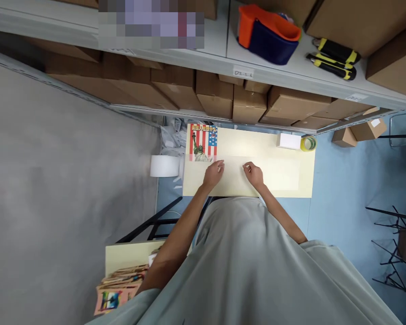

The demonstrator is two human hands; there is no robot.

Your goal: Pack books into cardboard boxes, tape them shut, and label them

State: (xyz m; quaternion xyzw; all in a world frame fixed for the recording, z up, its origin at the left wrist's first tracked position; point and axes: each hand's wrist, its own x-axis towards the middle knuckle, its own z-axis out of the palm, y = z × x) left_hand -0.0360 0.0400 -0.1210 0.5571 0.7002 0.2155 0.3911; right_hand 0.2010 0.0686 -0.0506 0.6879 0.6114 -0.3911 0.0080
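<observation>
A book with a Statue of Liberty and red stripes (203, 143) lies at the left of the pale yellow table (250, 140). Across its lower part and to the right stretches a thin, see-through sheet (235, 178), its outline faint. My left hand (214, 174) is over this sheet, just below and right of the book, fingers curled together. A short way to the right, my right hand (253, 175) is also closed in a pinch above the sheet. What either hand pinches is too small and clear to tell.
A white box (288, 141) and a yellow-green tape roll (308, 144) stand at the table's back right. Left of the table is a white cylinder (164, 166). Overhead, a shelf (203, 55) holds cartons, cutters (334, 58) and an orange-blue tool (269, 36). Books (118, 291) are stacked lower left.
</observation>
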